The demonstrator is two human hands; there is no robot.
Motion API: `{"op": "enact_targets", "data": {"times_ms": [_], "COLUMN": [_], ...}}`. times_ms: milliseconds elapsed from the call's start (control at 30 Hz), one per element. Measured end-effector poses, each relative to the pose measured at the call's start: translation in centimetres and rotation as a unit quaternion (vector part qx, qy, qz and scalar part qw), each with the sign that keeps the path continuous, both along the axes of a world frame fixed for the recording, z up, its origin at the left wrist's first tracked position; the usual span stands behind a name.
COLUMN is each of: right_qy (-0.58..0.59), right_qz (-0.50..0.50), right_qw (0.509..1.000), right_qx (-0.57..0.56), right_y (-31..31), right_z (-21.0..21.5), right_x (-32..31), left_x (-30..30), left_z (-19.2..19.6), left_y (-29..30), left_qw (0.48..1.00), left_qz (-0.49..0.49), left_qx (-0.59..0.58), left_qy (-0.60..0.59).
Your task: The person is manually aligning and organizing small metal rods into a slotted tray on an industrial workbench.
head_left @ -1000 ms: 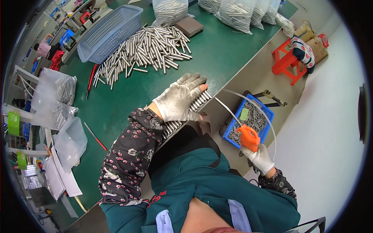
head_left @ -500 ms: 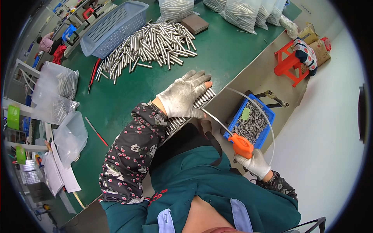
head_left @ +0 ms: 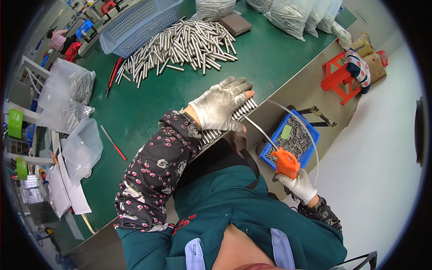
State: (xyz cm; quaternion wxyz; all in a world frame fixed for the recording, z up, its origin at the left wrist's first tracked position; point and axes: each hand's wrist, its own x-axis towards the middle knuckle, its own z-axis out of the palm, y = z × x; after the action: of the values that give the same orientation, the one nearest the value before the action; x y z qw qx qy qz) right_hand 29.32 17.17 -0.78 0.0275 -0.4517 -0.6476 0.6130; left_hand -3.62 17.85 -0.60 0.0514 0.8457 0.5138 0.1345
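My left hand [head_left: 220, 104], in a worn whitish glove with bare fingertips showing, lies flat over a row of short metal pins [head_left: 246, 108] along the table's near edge. Its fingers are stretched out, and the pins show on both sides of the palm. My right hand [head_left: 300, 186], gloved too, is closed around the handle of an orange air blow gun [head_left: 286, 163]. The gun's long thin metal nozzle [head_left: 261, 130] points up-left, its tip close to the pins beside my left hand. A pale hose [head_left: 317, 155] curves near the gun.
On the green table [head_left: 139, 108] lie a heap of metal pins [head_left: 180, 47], a blue-grey basket [head_left: 135, 27], a brown block [head_left: 236, 24], red-handled tweezers [head_left: 114, 143] and bagged pins [head_left: 288, 18]. A blue bin of pins [head_left: 292, 139] and a red stool [head_left: 336, 81] stand right of the table.
The table scene has shifted slightly right in the view. My left hand stays flat on the pins; the blow gun is still in my right hand, its nozzle near the row.
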Motion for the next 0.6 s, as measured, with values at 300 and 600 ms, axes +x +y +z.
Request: {"op": "enact_targets", "data": {"times_ms": [300,600], "right_qy": [0.003,0.007], "right_qz": [0.107,0.08], "right_qw": [0.991,0.993], "right_qx": [0.081,0.081], "right_y": [-1.3,-1.6], "right_z": [-1.0,-0.5], "right_x": [-0.1,-0.7], "left_x": [-4.3,-3.0], "left_z": [2.1,0.7], "left_y": [-5.9,-8.5], "left_qw": [0.999,0.998], "left_qz": [0.045,0.046], "left_qx": [-0.021,-0.037], "left_qy": [0.002,0.029]}}
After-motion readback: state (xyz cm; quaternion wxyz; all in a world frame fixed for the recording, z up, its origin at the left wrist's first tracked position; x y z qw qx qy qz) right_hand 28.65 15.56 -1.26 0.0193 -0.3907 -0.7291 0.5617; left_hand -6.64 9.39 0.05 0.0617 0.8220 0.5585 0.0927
